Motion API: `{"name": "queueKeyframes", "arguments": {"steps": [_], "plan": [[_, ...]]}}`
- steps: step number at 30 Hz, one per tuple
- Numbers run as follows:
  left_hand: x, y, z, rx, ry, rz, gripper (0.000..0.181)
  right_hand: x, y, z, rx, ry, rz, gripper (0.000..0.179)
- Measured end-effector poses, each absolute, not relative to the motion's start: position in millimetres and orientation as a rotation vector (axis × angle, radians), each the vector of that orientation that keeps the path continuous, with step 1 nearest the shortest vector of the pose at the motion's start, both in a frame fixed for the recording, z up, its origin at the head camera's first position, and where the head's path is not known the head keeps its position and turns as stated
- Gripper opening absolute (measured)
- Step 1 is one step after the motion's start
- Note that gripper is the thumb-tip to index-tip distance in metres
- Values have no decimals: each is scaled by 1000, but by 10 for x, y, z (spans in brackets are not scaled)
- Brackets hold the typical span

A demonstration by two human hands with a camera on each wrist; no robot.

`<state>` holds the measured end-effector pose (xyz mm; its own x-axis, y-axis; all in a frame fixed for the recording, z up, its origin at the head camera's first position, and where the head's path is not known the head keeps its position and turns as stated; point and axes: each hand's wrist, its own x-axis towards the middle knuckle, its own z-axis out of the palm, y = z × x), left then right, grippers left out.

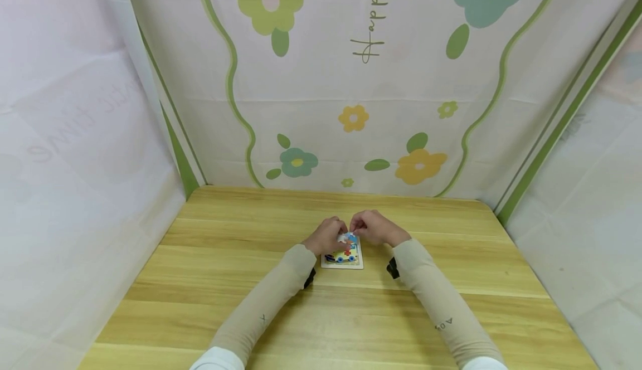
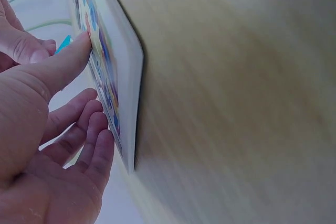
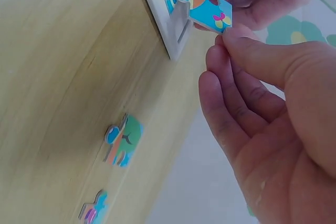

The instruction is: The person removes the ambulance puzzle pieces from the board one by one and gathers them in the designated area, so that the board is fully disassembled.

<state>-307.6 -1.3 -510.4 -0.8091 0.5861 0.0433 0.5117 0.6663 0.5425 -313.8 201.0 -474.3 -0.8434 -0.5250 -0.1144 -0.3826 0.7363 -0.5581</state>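
A small picture puzzle in a pale frame point(image 1: 342, 266) lies flat on the table, showing a yellow vehicle with a red cross and blue wheels. My left hand point(image 1: 326, 236) is at its left side; in the left wrist view its thumb point(image 2: 73, 59) rests on the picture and its loosely bent fingers lie along the frame's edge. Above the far right corner, my right hand point(image 1: 377, 228) pinches a blue and orange puzzle piece point(image 3: 212, 14) with a butterfly, between thumb and fingertips. The piece is tilted, over an unfilled part of the frame.
In the right wrist view, a green and blue puzzle piece point(image 3: 126, 142) and another loose piece point(image 3: 94, 208) lie on the wooden table point(image 1: 225, 297). Flower-printed cloth point(image 1: 311, 80) hangs behind the table and at both sides.
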Motion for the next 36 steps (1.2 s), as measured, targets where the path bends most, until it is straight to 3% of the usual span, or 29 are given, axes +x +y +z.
{"name": "queueKeyframes", "arguments": {"steps": [10,28,36], "plan": [[-3070,-3,-5113,883,2750,791,42,-3108,2337,-4707,-686,2717,-811,9],[-3067,-10,-5142,877,2758,784,43,-2993,3470,-4575,-502,2773,-803,10],[-3061,-1,-5123,852,2751,794,43,-3015,3757,-4558,-438,2726,-740,12]]}}
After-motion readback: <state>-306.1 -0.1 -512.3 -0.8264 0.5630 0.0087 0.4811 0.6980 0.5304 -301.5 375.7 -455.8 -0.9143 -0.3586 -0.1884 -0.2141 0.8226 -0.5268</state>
